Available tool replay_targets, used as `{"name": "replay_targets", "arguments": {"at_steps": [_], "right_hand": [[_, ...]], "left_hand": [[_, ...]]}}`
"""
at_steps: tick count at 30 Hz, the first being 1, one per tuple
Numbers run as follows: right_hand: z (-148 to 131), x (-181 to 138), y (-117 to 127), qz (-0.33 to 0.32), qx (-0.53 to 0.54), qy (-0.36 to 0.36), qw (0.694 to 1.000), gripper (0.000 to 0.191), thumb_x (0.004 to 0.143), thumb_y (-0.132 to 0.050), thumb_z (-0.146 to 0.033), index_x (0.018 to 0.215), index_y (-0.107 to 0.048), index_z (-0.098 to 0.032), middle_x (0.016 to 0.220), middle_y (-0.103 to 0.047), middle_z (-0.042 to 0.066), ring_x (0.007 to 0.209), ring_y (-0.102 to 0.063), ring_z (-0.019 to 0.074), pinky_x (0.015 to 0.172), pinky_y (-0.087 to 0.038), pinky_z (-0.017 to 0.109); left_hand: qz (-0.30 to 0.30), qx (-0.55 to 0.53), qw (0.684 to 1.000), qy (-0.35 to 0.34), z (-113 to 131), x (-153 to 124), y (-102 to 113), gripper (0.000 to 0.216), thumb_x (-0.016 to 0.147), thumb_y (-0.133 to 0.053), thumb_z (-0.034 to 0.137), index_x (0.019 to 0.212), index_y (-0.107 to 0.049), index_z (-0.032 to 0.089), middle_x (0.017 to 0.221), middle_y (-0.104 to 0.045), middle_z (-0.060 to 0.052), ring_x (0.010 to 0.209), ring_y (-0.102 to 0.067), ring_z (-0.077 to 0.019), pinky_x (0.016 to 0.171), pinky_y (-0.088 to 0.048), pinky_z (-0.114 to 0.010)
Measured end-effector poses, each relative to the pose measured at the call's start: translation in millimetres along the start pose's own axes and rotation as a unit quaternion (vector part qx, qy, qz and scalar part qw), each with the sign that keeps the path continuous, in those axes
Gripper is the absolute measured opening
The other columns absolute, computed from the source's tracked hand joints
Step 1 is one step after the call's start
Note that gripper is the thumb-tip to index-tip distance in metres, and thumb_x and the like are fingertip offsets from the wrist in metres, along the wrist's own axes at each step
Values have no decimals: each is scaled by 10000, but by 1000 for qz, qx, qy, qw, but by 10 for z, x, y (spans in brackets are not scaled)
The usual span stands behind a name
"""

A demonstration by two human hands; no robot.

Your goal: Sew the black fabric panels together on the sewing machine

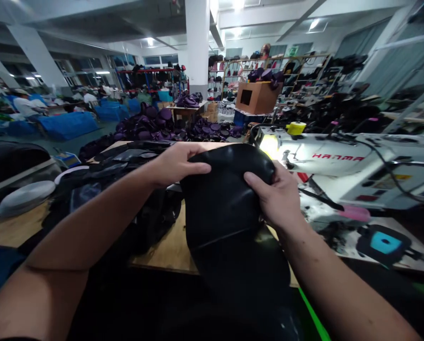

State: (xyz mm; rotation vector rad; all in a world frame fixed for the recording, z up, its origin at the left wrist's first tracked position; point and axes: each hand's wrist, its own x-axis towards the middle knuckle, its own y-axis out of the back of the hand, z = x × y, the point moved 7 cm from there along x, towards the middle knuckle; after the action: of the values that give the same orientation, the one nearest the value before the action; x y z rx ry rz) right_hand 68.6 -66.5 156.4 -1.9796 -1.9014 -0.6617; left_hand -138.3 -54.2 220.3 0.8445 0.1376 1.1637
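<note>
Head view's got both hands on a glossy black panel (226,199), which sits right between them. Left hand (176,166) has the upper left edge, thumb flat on the face, and the right hand (282,196) grips the upper right edge the same way, so yeah, both are grasping it. A pale line runs across its middle, and the lower part hangs past the near edge of the wooden table (171,251). Messy pile of black pieces (116,161) off to the left, white HANMA sewing machine (325,154) just beyond the right hand.
</note>
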Motion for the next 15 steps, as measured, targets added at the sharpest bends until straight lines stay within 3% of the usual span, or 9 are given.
{"name": "replay_targets", "arguments": {"at_steps": [3,6,8,10,13,15], "right_hand": [[360,-267,212,22,49,-71,996,438,841,-757,-477,1169,-639,-212,1030,-746,53,896,-712,226,806,-604,377],[480,-403,389,-3,-8,-82,997,476,868,-723,-489,1240,-617,-212,1073,-732,72,908,-703,225,781,-594,365],[324,-428,501,-17,-114,-14,993,552,876,-721,-470,1348,-569,-227,1179,-697,96,987,-680,238,800,-580,374],[55,-477,547,-56,-231,88,967,529,894,-715,-418,1375,-569,-252,1206,-677,102,1038,-649,251,838,-556,389],[-305,-699,603,-160,-324,215,907,277,930,-675,-301,1206,-695,-305,962,-689,64,873,-625,225,754,-511,351],[-467,-899,767,-218,-308,247,893,260,930,-666,-231,1164,-725,-328,875,-664,56,755,-590,206,644,-461,332]], "left_hand": [[18,-97,994,43,-286,-131,-310,257,860,-684,362,926,-733,118,810,-730,-35,730,-677,-175,652,-543,-272],[35,-52,998,27,-273,-192,-566,199,845,-689,319,782,-723,134,715,-687,5,676,-630,-142,632,-503,-244],[17,-14,1000,5,-141,-213,-716,199,860,-674,303,744,-721,148,690,-672,16,678,-618,-134,631,-484,-236],[-10,-4,1000,-22,22,-242,-844,188,883,-650,282,765,-735,163,715,-691,9,699,-629,-137,649,-485,-242],[-62,-43,993,-94,210,-370,-1025,152,913,-638,275,885,-762,192,836,-739,-20,777,-667,-152,732,-518,-268],[-36,-95,987,-123,155,-551,-1081,168,933,-636,325,965,-751,207,914,-743,-49,819,-676,-170,769,-540,-297]]}}
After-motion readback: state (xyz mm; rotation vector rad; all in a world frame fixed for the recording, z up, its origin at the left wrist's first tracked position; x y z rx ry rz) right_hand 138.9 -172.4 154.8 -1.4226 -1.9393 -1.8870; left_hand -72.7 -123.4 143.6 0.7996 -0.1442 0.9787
